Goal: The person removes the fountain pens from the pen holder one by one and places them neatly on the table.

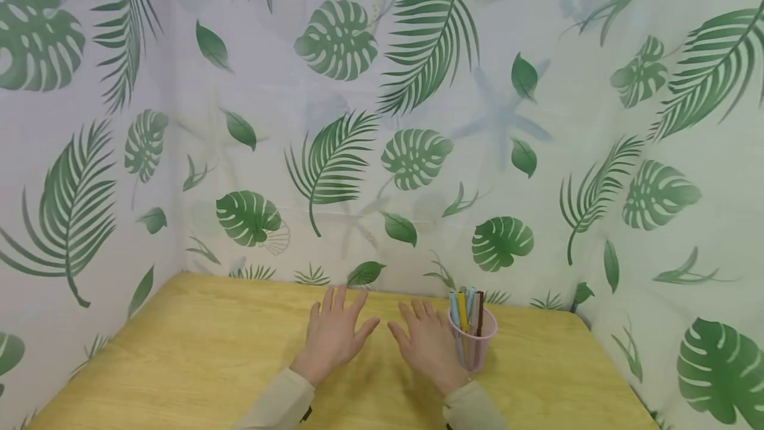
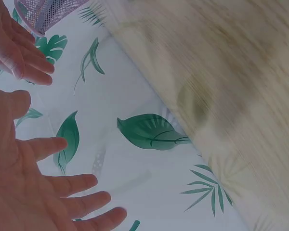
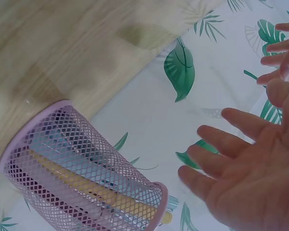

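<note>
Both hands are held over the wooden table with palms down and fingers spread. My left hand [image 1: 332,334] is left of centre, and nothing is in its grasp; the left wrist view shows its bare palm [image 2: 19,183]. To its right, my right hand [image 1: 428,344] also holds nothing, its fingers extended in the right wrist view [image 3: 241,168]. Just right of that hand stands a pink mesh pen cup [image 1: 480,350], overlapped by the hand's edge in the head view. Several pens in light blue, yellow [image 1: 462,310], grey and dark brown stand upright in it.
The yellow wood-grain table [image 1: 227,344] ends at a white cloth backdrop [image 1: 268,151] printed with green leaves. The same cloth rises along the left and right sides. Light sleeves [image 1: 277,400] cover both forearms.
</note>
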{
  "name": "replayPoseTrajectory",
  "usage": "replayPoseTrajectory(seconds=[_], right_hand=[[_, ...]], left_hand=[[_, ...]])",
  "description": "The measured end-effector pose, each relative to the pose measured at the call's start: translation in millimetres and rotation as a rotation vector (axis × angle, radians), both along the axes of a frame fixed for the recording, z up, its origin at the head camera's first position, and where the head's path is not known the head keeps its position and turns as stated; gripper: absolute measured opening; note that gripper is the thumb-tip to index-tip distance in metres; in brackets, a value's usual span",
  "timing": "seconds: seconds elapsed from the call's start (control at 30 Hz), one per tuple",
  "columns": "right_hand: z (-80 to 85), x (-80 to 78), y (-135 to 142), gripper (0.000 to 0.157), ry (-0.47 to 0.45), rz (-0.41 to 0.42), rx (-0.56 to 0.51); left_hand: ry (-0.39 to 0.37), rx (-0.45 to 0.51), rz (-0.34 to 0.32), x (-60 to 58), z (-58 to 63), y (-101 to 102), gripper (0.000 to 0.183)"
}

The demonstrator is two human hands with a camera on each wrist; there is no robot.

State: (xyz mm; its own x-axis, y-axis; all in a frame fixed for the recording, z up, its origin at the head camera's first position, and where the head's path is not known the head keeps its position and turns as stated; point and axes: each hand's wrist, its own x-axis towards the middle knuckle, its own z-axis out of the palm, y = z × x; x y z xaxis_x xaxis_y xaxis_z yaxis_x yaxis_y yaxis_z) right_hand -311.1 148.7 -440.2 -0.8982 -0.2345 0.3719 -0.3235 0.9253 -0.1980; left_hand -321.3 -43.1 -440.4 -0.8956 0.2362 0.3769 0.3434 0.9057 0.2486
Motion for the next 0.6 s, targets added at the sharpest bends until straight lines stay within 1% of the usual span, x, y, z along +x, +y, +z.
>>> replayPoseTrajectory(seconds=[0.1,0.2,0.27,0.37,0.43,0.53,0.6], right_hand=[[-0.7,-2.8,-1,0.042,0.056,0.018,-0.065],[-2.1,-4.2,0,0.035,0.086,0.015,-0.151],[-2.7,-4.7,3,0.03,0.118,0.013,-0.186],[-0.8,-4.7,7,0.024,0.183,0.016,-0.229],[1.2,-3.8,11,0.02,0.228,0.016,-0.26],[3.7,-1.9,16,0.017,0.271,0.002,-0.304],[3.8,-0.3,20,0.014,0.297,-0.005,-0.337]], left_hand=[[0.033,0.009,0.003,-0.9,0.9,1,0.059],[0.075,0.043,-0.024,-2.2,0.7,5,0.055],[0.123,0.067,-0.04,-3.5,0.3,8,0.052],[0.214,0.101,-0.062,-5.8,0.4,12,0.047],[0.253,0.115,-0.07,-7.1,0.0,14,0.044],[0.277,0.155,-0.096,-8.2,-1.3,17,0.04],[0.262,0.194,-0.112,-8.1,-2.9,19,0.036]])
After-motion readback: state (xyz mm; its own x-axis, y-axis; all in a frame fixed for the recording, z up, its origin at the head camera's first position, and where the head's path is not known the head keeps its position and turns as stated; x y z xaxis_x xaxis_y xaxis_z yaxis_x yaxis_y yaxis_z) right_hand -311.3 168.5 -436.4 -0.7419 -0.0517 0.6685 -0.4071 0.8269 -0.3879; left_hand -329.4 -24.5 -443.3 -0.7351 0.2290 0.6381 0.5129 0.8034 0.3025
